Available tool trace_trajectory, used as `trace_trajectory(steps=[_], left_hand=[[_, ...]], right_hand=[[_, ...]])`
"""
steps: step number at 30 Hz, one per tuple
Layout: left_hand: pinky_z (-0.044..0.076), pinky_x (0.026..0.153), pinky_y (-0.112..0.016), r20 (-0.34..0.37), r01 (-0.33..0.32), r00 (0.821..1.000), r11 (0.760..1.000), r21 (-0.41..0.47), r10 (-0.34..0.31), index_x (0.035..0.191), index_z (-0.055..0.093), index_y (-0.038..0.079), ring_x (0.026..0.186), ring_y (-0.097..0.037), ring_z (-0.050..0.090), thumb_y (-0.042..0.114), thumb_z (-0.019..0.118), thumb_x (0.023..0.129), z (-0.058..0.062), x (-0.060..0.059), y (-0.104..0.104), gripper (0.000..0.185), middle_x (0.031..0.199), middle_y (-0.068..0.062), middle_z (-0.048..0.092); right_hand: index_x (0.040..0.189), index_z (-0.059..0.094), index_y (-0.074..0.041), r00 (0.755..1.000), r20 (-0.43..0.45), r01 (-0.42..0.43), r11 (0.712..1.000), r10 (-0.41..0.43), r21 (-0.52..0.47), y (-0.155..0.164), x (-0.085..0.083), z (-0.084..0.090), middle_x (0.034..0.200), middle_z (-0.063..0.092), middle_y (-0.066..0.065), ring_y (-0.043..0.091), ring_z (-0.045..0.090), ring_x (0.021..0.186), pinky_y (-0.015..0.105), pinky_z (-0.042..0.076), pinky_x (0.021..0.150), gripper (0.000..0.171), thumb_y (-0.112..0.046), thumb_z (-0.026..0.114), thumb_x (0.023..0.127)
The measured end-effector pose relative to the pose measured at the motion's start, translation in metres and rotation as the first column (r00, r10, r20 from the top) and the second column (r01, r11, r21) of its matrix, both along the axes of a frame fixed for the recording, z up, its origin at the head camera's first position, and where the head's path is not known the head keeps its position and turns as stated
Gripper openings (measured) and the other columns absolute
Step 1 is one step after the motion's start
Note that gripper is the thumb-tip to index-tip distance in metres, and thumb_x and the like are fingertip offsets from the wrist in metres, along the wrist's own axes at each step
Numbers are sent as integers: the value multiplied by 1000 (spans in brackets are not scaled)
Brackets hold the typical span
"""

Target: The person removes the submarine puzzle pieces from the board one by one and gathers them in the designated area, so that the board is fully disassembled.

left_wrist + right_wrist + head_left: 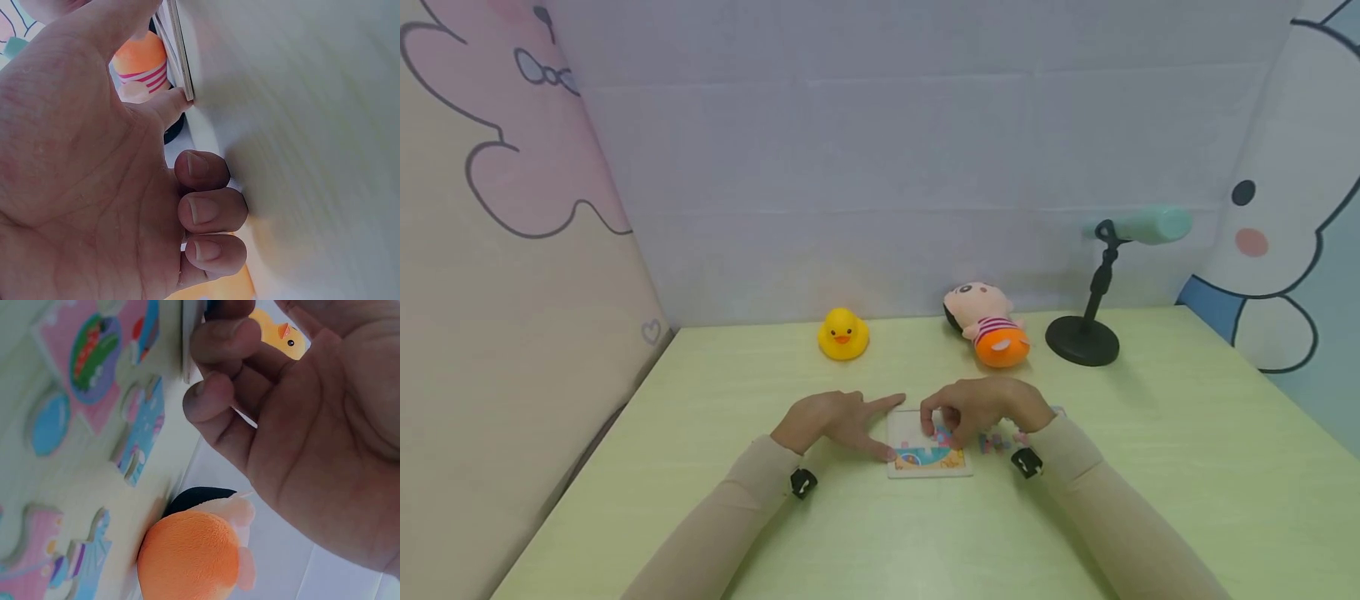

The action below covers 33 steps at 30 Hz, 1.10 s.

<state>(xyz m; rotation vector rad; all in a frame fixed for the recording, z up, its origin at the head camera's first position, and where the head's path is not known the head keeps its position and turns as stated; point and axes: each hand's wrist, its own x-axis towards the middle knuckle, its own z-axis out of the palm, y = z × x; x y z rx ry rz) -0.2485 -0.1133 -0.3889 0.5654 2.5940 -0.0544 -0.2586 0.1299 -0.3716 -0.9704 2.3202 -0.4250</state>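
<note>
A puzzle board [904, 424] with a pale frame lies on the table, its lower part filled with a blue and sandy-yellow picture. My left hand [842, 421] is at its left side, thumb on the lower left edge and index finger stretched to the upper corner. In the left wrist view the other three fingers [212, 210] are bent near the tabletop. Over the board, my right hand [988, 404] pinches a pink and blue puzzle piece [943, 436] between thumb and index finger. The right wrist view hides that piece behind the curled fingers [215, 397].
Several loose puzzle pieces [994, 442] lie right of the board, partly under the right forearm; one shows a blue pattern [142, 434]. Farther back are a yellow rubber duck [843, 335], a plush doll [988, 325] and a black stand [1082, 340] holding a mint-green cylinder [1153, 225].
</note>
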Motion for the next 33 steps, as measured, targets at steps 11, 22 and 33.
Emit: trace_trajectory(steps=[11, 22, 33], left_hand=[[48, 80, -44, -13, 3, 1000, 1000, -4, -3, 156, 17, 54, 93, -21, 56, 82, 57, 79, 2, 2, 1, 91, 120, -8, 57], [47, 78, -44, -3, -9, 1000, 1000, -9, 9, 155, 16, 55, 91, -21, 55, 82, 58, 79, 1, 1, 1, 91, 119, -7, 56], [48, 87, -50, 6, -16, 1000, 1000, -1, 16, 155, 16, 55, 106, -25, 57, 82, 57, 78, 1, 2, 0, 91, 136, -10, 53]], right_hand=[[100, 59, -22, 1000, -26, -1, 1000, 1, 4, -1, 1, 3, 83, 58, -4, 13, 54, 73, 28, 44, 66, 29, -1, 73, 86], [96, 59, -22, 1000, -15, -15, 1000, 15, -17, -1, 1, 4, 88, 61, -3, 14, 55, 77, 29, 45, 69, 25, -1, 71, 89], [96, 60, -22, 1000, -11, -30, 998, 29, -46, 3, 0, 9, 85, 60, -3, 15, 54, 76, 29, 43, 71, 20, -4, 69, 92]])
